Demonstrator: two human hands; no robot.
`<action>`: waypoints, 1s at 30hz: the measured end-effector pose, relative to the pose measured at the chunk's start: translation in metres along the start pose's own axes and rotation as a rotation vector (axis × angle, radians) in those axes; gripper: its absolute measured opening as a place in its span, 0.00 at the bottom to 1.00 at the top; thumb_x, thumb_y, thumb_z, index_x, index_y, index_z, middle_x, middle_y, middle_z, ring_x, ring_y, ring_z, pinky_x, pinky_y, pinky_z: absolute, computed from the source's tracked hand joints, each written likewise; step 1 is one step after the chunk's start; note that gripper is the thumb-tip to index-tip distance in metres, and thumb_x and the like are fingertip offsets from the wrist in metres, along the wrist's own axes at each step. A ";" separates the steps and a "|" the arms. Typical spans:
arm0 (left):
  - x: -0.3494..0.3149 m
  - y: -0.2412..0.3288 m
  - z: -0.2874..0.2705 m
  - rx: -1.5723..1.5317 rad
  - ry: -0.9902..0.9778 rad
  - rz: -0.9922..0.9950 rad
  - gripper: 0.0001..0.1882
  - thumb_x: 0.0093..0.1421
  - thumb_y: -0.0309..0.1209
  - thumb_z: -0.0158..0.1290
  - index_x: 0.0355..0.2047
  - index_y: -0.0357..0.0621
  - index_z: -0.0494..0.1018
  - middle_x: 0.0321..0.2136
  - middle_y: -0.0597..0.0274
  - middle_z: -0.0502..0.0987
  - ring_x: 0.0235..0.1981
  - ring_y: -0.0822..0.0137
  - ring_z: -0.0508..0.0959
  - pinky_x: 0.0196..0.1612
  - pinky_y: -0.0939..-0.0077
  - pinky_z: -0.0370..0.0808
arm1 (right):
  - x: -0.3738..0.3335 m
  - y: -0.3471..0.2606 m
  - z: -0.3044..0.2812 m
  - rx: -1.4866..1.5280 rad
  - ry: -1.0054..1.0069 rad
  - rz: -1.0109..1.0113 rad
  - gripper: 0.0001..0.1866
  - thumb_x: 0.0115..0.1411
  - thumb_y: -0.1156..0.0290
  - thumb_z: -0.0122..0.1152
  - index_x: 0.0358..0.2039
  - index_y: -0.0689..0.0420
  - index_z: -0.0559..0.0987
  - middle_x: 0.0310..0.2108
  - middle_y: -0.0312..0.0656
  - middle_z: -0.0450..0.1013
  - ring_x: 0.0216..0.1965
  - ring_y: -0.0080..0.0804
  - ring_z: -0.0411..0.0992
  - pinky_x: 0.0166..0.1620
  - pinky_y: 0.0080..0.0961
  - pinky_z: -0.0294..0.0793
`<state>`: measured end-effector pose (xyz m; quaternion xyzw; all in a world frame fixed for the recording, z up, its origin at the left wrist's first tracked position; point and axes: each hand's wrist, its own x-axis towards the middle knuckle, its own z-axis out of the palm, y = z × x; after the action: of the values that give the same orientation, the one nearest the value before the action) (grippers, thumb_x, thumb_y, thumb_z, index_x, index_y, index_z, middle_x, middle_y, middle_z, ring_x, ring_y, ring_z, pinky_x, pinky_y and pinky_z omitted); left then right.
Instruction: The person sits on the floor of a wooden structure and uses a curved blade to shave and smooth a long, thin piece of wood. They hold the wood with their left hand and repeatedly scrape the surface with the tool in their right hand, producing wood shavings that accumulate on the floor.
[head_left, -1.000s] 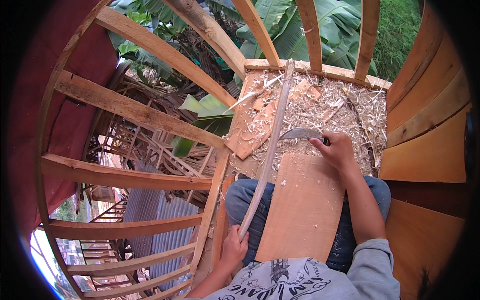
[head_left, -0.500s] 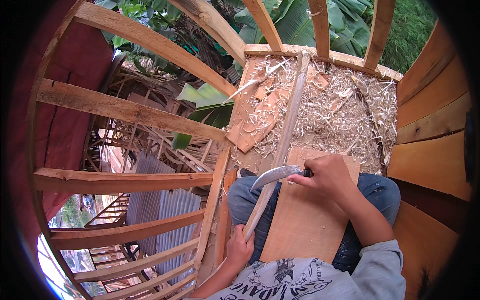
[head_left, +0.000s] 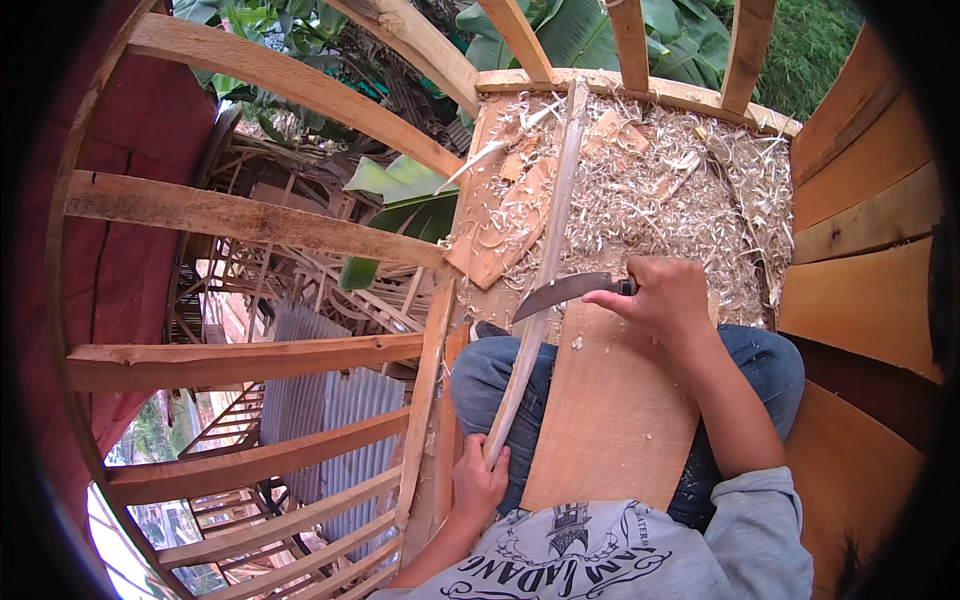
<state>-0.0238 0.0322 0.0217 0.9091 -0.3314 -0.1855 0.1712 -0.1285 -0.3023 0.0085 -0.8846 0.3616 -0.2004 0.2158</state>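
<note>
A long pale wooden stick (head_left: 553, 230) slants from my lap to the far railing. My left hand (head_left: 481, 484) is closed around its near end. In my right hand (head_left: 668, 298) is a knife with a curved blade (head_left: 568, 291); my fingers wrap its dark handle. The blade lies across the stick near its middle, pointing left. Whether its edge is cutting into the wood I cannot tell. Over my legs rests a flat wooden board (head_left: 610, 410), with a few small chips on it.
Curly wood shavings (head_left: 680, 200) cover the floor ahead, with thin wood offcuts (head_left: 520, 220) among them. A slatted wooden railing (head_left: 250, 220) runs along the left and far side. Plank walling (head_left: 860, 310) stands close on the right. Banana leaves (head_left: 590, 50) hang beyond the railing.
The knife has moved slightly away from me along the stick, and its blade has turned to look darker. The stick's far end has shifted a little left.
</note>
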 end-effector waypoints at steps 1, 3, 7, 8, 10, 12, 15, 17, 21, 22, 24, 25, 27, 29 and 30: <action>0.000 -0.001 0.000 0.000 0.010 0.011 0.16 0.59 0.38 0.53 0.38 0.40 0.65 0.26 0.41 0.75 0.29 0.40 0.76 0.29 0.54 0.71 | 0.002 0.004 -0.001 -0.012 0.010 0.024 0.37 0.43 0.29 0.56 0.09 0.57 0.71 0.09 0.41 0.66 0.12 0.37 0.68 0.19 0.30 0.66; 0.000 0.000 0.000 -0.006 0.010 0.014 0.15 0.59 0.38 0.53 0.37 0.40 0.65 0.26 0.41 0.75 0.29 0.40 0.76 0.29 0.54 0.71 | 0.004 0.011 -0.001 -0.038 0.030 0.073 0.38 0.43 0.28 0.55 0.09 0.57 0.71 0.09 0.41 0.66 0.12 0.36 0.68 0.19 0.31 0.66; 0.000 0.003 -0.003 0.007 0.011 0.027 0.15 0.59 0.38 0.53 0.36 0.40 0.65 0.26 0.41 0.75 0.28 0.40 0.76 0.29 0.54 0.71 | 0.002 0.002 -0.008 -0.054 -0.027 0.143 0.39 0.44 0.27 0.53 0.09 0.58 0.72 0.08 0.41 0.66 0.12 0.36 0.68 0.19 0.31 0.66; -0.001 0.003 -0.002 0.009 0.014 0.030 0.14 0.59 0.37 0.53 0.36 0.40 0.65 0.26 0.41 0.75 0.28 0.40 0.76 0.29 0.54 0.71 | 0.002 0.002 -0.007 -0.057 -0.004 0.135 0.39 0.44 0.27 0.53 0.09 0.58 0.71 0.08 0.41 0.66 0.12 0.36 0.69 0.19 0.31 0.66; 0.000 0.002 -0.001 0.013 0.016 0.037 0.14 0.58 0.37 0.53 0.37 0.40 0.65 0.25 0.42 0.75 0.28 0.40 0.76 0.29 0.54 0.71 | 0.002 0.003 -0.003 -0.063 0.040 0.123 0.39 0.45 0.27 0.52 0.09 0.57 0.71 0.08 0.41 0.65 0.13 0.36 0.69 0.19 0.31 0.66; 0.001 0.006 -0.002 0.027 0.015 0.032 0.14 0.58 0.37 0.53 0.37 0.40 0.65 0.25 0.42 0.75 0.28 0.41 0.76 0.29 0.54 0.71 | 0.003 0.004 -0.002 -0.034 0.071 0.156 0.39 0.47 0.28 0.51 0.10 0.58 0.72 0.08 0.42 0.66 0.13 0.36 0.69 0.20 0.31 0.67; -0.002 0.006 0.000 0.032 0.029 0.013 0.15 0.58 0.37 0.53 0.37 0.40 0.65 0.25 0.41 0.75 0.29 0.41 0.76 0.29 0.54 0.71 | 0.018 0.029 -0.007 0.061 0.135 0.393 0.38 0.51 0.31 0.51 0.12 0.59 0.74 0.09 0.43 0.66 0.13 0.37 0.69 0.20 0.32 0.67; -0.001 0.005 0.000 0.025 0.034 0.025 0.15 0.58 0.37 0.54 0.38 0.40 0.65 0.26 0.41 0.75 0.29 0.41 0.76 0.30 0.54 0.71 | 0.023 0.052 -0.022 0.108 0.176 0.524 0.37 0.53 0.33 0.51 0.14 0.60 0.75 0.09 0.43 0.67 0.14 0.38 0.69 0.21 0.33 0.66; -0.002 -0.001 0.000 0.025 0.042 0.045 0.16 0.58 0.37 0.54 0.38 0.39 0.65 0.26 0.42 0.75 0.29 0.41 0.76 0.30 0.55 0.72 | 0.015 0.053 -0.034 0.140 0.159 0.419 0.36 0.52 0.34 0.53 0.13 0.60 0.75 0.08 0.43 0.65 0.13 0.38 0.69 0.20 0.34 0.66; -0.002 -0.002 0.002 0.026 0.039 0.044 0.16 0.57 0.37 0.54 0.38 0.39 0.65 0.26 0.42 0.75 0.29 0.41 0.76 0.30 0.55 0.72 | 0.009 0.035 -0.038 0.138 0.103 0.336 0.36 0.52 0.34 0.54 0.12 0.60 0.75 0.08 0.43 0.65 0.12 0.37 0.68 0.20 0.34 0.66; -0.001 -0.001 0.004 0.022 0.033 0.036 0.16 0.57 0.37 0.55 0.38 0.39 0.65 0.27 0.43 0.75 0.29 0.41 0.76 0.30 0.55 0.72 | -0.006 0.007 -0.031 0.104 0.032 0.084 0.35 0.51 0.34 0.55 0.10 0.58 0.73 0.07 0.42 0.64 0.11 0.36 0.68 0.19 0.33 0.66; -0.001 -0.002 0.003 0.030 0.028 0.032 0.17 0.57 0.37 0.55 0.39 0.39 0.65 0.27 0.43 0.75 0.29 0.41 0.76 0.30 0.54 0.72 | -0.013 -0.001 -0.022 0.075 0.021 -0.084 0.35 0.50 0.34 0.55 0.09 0.56 0.72 0.07 0.41 0.64 0.11 0.35 0.67 0.18 0.32 0.66; -0.002 0.000 0.004 0.065 0.028 0.038 0.19 0.57 0.39 0.55 0.40 0.39 0.64 0.28 0.43 0.75 0.30 0.42 0.77 0.30 0.54 0.72 | -0.021 -0.004 -0.008 0.021 0.009 -0.104 0.35 0.48 0.33 0.56 0.09 0.56 0.71 0.07 0.41 0.64 0.11 0.35 0.67 0.18 0.31 0.65; -0.004 0.004 0.005 0.095 0.029 0.032 0.21 0.57 0.42 0.54 0.41 0.38 0.63 0.28 0.42 0.75 0.30 0.41 0.77 0.30 0.53 0.71 | -0.018 -0.004 -0.003 -0.040 0.014 -0.063 0.36 0.46 0.31 0.56 0.08 0.56 0.71 0.07 0.41 0.63 0.10 0.35 0.66 0.17 0.30 0.65; -0.005 0.006 0.004 0.111 0.026 0.027 0.22 0.57 0.43 0.54 0.41 0.38 0.63 0.29 0.41 0.75 0.30 0.41 0.76 0.30 0.53 0.71 | -0.010 0.001 -0.007 -0.073 0.026 -0.004 0.36 0.45 0.31 0.56 0.08 0.56 0.70 0.07 0.40 0.63 0.10 0.35 0.66 0.17 0.30 0.64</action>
<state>-0.0319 0.0306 0.0217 0.9149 -0.3514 -0.1528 0.1271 -0.1394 -0.2972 0.0118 -0.8899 0.3699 -0.1990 0.1781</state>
